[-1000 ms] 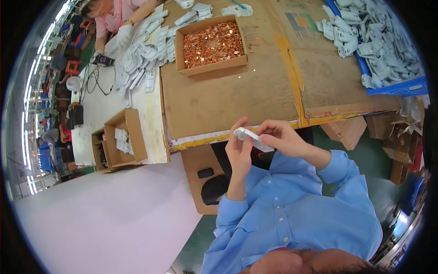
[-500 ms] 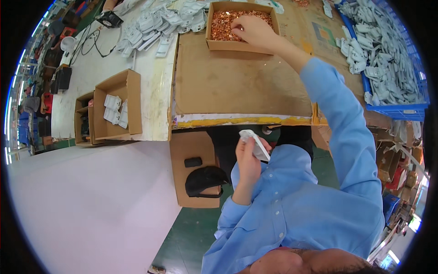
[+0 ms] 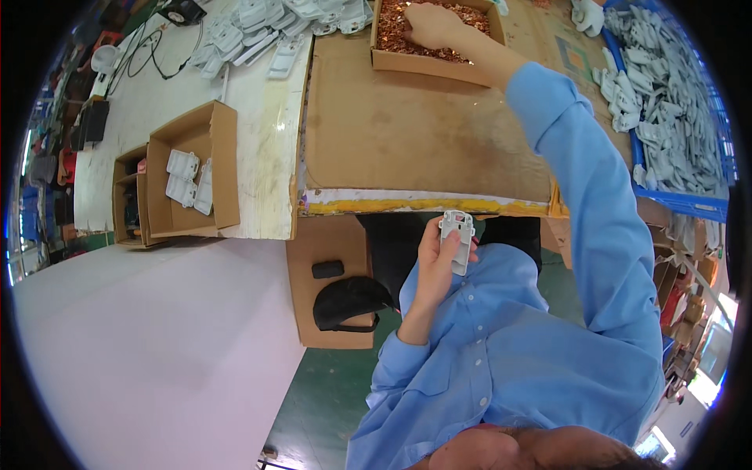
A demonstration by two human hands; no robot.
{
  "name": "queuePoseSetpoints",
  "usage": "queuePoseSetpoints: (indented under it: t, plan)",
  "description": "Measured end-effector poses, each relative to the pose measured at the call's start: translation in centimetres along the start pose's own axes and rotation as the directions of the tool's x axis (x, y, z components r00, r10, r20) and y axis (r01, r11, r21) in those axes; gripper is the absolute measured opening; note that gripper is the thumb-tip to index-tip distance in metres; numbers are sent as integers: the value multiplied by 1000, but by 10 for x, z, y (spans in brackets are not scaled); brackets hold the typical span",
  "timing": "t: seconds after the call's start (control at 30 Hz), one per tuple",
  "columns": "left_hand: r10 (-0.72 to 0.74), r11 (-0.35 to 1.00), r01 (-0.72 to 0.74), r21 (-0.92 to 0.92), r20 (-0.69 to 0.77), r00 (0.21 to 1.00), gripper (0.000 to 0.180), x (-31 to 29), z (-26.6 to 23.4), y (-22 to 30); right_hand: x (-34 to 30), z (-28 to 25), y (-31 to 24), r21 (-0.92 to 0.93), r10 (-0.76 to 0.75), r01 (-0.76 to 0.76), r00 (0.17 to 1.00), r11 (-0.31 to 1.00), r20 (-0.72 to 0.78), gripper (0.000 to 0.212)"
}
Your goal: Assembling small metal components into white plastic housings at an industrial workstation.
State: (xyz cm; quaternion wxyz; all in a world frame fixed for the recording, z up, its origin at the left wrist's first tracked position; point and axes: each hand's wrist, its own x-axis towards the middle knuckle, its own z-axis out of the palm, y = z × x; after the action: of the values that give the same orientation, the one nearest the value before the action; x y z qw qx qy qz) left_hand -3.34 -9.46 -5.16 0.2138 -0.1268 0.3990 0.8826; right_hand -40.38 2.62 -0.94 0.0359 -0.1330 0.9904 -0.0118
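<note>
Left grip: left hand [image 3: 435, 252] is closed around a small grey plastic part [image 3: 457, 240], fingers wrapped along its left side, thumb behind; the part stands upright, close to the chest and just below the table edge.
Right grip: right hand [image 3: 432, 23] reaches far forward into a shallow cardboard box [image 3: 427, 63], fingers curled down among small copper pieces [image 3: 399, 31]; whether any piece is pinched cannot be told.
Right arm: stretched out over the table in a light blue sleeve [image 3: 583, 196].
Work surface: brown cardboard sheet [image 3: 407, 133] covers the table in front, with a yellow strip [image 3: 407, 207] along its near edge.
Right side: blue tray [image 3: 681, 200] filled with many grey plastic parts [image 3: 666, 110].
Far left: more grey parts [image 3: 258, 31] spread over a white tabletop [image 3: 266, 157], with black cables [image 3: 133, 63] nearby.
Left edge: open cardboard carton [image 3: 223, 172] holding a few grey parts.
Below the table: black cap [image 3: 348, 301] resting on a brown box [image 3: 329, 258], above a green floor [image 3: 329, 399].
</note>
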Motion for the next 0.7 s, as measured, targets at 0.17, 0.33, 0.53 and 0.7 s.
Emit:
queuePoseSetpoints:
  t: [0.17, 0.33, 0.53, 0.7]
  plan:
    - [32, 999, -32, 36, -11, 999, 26, -4, -2, 5, -19, -15, 21, 133, 51, -45, 998, 990, -44, 28]
    - [78, 991, -80, 108, 15, 997, 30, -4, 9, 10, -88, -33, 61, 845, -62, 4, 998, 535, 34, 14]
    - [135, 958, -158, 238, 107, 985, 45, -2, 50, 10, -266, -46, 42, 993, -174, 27, 985, 113, -7, 4]
    - [139, 856, -200, 476, 160, 977, 46, -1, 84, -7, -376, -33, 21, 983, 61, 16, 998, 180, -27, 9]
